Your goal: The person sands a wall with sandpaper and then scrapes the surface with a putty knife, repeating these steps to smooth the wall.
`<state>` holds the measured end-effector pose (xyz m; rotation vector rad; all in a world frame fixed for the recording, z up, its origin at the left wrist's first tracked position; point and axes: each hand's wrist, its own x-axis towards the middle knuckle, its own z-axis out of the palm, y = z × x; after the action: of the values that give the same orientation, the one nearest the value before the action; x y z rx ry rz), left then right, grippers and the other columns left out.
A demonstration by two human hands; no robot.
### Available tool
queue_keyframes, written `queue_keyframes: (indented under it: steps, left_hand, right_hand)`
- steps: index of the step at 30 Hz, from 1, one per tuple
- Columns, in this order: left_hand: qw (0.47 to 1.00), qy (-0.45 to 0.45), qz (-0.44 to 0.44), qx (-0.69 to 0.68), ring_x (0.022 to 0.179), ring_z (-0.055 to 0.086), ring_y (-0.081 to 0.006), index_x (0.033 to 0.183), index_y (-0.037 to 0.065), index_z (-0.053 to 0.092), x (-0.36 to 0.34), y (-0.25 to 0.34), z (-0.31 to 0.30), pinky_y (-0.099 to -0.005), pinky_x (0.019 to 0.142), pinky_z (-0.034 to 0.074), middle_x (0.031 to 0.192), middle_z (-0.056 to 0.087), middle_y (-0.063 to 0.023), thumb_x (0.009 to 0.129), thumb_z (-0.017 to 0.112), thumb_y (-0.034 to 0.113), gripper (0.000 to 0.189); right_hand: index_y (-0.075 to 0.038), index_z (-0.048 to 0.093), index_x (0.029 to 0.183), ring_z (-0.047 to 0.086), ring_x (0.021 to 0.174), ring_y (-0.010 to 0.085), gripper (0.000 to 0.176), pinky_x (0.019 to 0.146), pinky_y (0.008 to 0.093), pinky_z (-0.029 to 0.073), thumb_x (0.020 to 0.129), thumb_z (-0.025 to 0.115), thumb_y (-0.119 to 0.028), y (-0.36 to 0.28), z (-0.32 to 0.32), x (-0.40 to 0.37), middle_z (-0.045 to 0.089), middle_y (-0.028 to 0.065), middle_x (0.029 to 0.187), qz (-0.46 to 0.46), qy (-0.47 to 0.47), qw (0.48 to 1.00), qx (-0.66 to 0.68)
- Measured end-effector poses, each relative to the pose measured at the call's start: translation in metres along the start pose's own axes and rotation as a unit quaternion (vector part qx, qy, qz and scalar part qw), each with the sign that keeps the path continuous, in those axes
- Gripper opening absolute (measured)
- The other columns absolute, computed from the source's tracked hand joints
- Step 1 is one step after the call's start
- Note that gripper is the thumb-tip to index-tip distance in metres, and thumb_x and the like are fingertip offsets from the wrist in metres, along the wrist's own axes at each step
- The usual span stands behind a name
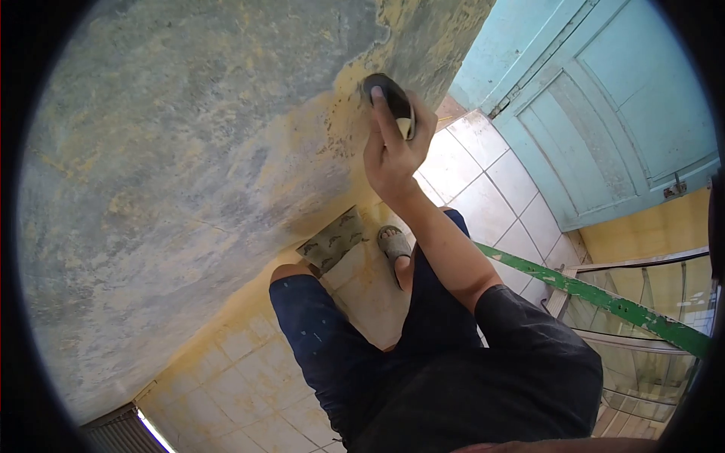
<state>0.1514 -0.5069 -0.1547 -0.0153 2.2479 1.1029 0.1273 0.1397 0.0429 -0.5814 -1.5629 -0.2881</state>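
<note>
My right hand (394, 148) reaches up to the wall (189, 143). Its fingers are closed around a dark, rounded sanding pad (393, 97) with a pale patch at its lower edge. The pad lies against the wall, or very near it, where grey and yellow patches meet. Worn yellow and grey paint covers much of the wall. My left hand is out of view. Below, close to my knee, a sheet of sandpaper (332, 240) with dark printed marks on its back leans by the wall's foot.
Yellow dust lies on the tiled floor (242, 377) along the wall. My sandalled foot (393, 245) rests on the tiles. At right are a light-blue door (581, 128), a chipped green bar (604, 302) and a glass-paned frame (642, 355). A ridged dark object (113, 434) sits lower left.
</note>
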Motion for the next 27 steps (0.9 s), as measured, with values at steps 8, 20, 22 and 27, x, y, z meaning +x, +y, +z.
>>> queue_keyframes:
  steps: [8, 20, 22, 27]
  left_hand:
    - [0.999, -0.044, -0.018, -0.008, 0.074, 0.062, -0.0177, 0.093, -0.002, 0.067, -0.011, -0.022, 0.003, -0.0327, 0.07, 0.052, 0.085, 0.067, -0.0069, 0.11, 0.059, 0.019, 0.028]
    - [0.995, -0.088, -0.032, -0.023, 0.075, 0.064, -0.0186, 0.095, -0.002, 0.068, -0.015, -0.032, 0.003, -0.0332, 0.071, 0.053, 0.086, 0.069, -0.0077, 0.109, 0.059, 0.019, 0.027]
    - [0.995, -0.091, -0.03, -0.026, 0.075, 0.064, -0.0188, 0.096, -0.002, 0.068, -0.01, -0.03, 0.003, -0.0333, 0.071, 0.054, 0.087, 0.069, -0.0078, 0.109, 0.06, 0.019, 0.027]
    - [0.993, -0.105, -0.033, -0.033, 0.076, 0.065, -0.0192, 0.097, -0.002, 0.069, -0.006, -0.03, 0.0, -0.0336, 0.072, 0.054, 0.087, 0.07, -0.0081, 0.109, 0.06, 0.019, 0.027]
  right_hand:
    - [-0.009, 0.08, 0.124, 0.061, 0.111, 0.0385, 0.039, 0.097, 0.0439, 0.049, 0.088, 0.074, 0.004, -0.007, 0.005, 0.002, 0.059, 0.0215, 0.129, 0.034, 0.031, 0.999, -0.015]
    - [-0.015, 0.076, 0.132, 0.058, 0.117, 0.0379, 0.046, 0.097, 0.0501, 0.043, 0.088, 0.066, -0.003, -0.011, 0.005, 0.012, 0.058, 0.0173, 0.136, 0.025, 0.032, 0.999, -0.019]
    - [-0.015, 0.076, 0.132, 0.059, 0.116, 0.0366, 0.05, 0.096, 0.0496, 0.043, 0.085, 0.066, -0.002, -0.021, -0.001, -0.016, 0.058, 0.017, 0.134, 0.02, 0.012, 0.999, -0.029]
    - [-0.015, 0.078, 0.129, 0.059, 0.113, 0.0375, 0.048, 0.098, 0.0479, 0.044, 0.084, 0.07, 0.0, -0.015, 0.005, 0.011, 0.061, 0.0197, 0.129, 0.042, 0.004, 0.999, 0.007]
